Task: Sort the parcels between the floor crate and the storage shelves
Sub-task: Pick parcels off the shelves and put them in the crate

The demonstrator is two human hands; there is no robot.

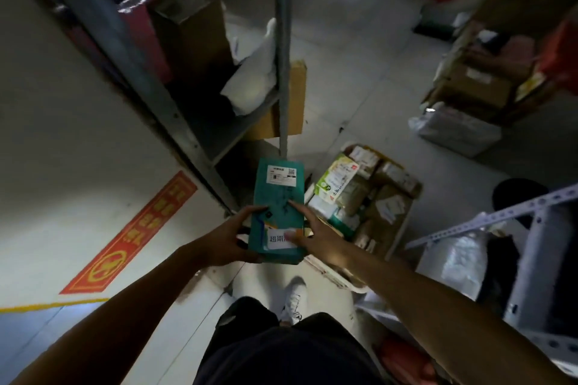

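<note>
Grey tiled floor (359, 50) underfoot, strewn with parcels. Tall metal storage shelves (175, 122) on the left, loaded with a brown carton (190, 28), a red box (147, 31) and a white padded bag (253, 78). Second perforated shelf frame (513, 212) on the right, with a silver-wrapped bundle (456, 259) beneath it. Floor crate (366, 197) just right of centre, packed full of cardboard and paper parcels, a green-and-white box (336, 178) lying on top. Red warning sticker (131, 234) on the pale surface at left. Teal parcel (278, 209) held in the air in front of the body, just left of the crate and in front of the left shelves, shipping label facing up. Left hand (231, 237) gripping the parcel's near left edge, fingers curled round it. Right hand (316, 234) on the right side, fingers spread over the top face, thumb pressing a white label (280, 239). White shoe (294, 300) below.
</note>
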